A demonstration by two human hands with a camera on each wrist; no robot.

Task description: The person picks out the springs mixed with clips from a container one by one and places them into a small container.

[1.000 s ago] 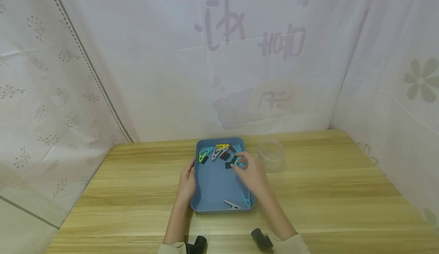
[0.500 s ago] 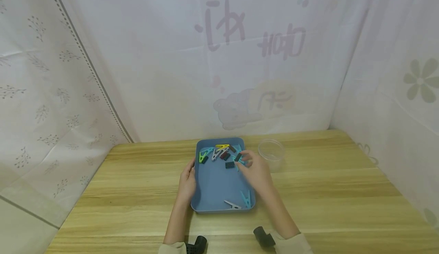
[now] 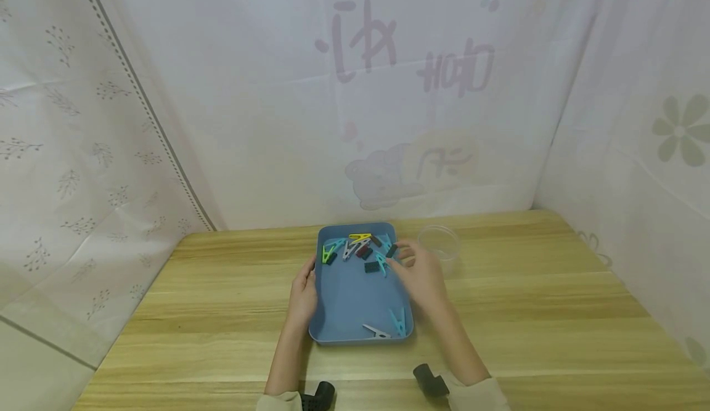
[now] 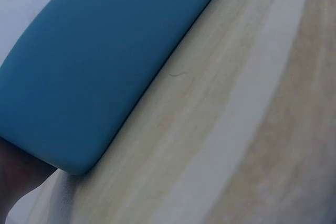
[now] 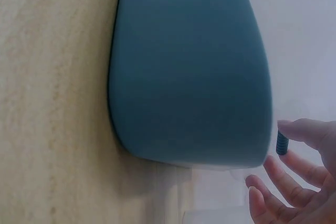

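In the head view my left hand (image 3: 302, 297) rests along the left side of a blue rectangular tray (image 3: 349, 300), its fingers against the outer wall. My right hand (image 3: 423, 278) is over the tray's right rim and pinches a small dark ribbed block (image 3: 391, 251) between thumb and a fingertip. The right wrist view shows that same ribbed block (image 5: 282, 143) between the thumb and finger, the other fingers spread and loosely bent. Just below it in the tray lies a teal clothes peg (image 3: 381, 262), beside another dark ribbed block (image 3: 371, 267).
Towards the tray's far end lie a yellow peg (image 3: 359, 236), a lime green peg (image 3: 328, 254), grey pegs and more dark blocks. A grey peg (image 3: 377, 332) and a teal peg (image 3: 399, 323) sit at the near right corner. Right of the tray stands a clear round container (image 3: 445, 252).
My right hand has moved to the right with the dark ribbed block, from over the pegs towards the tray's right rim. The left hand and tray have stayed in place.
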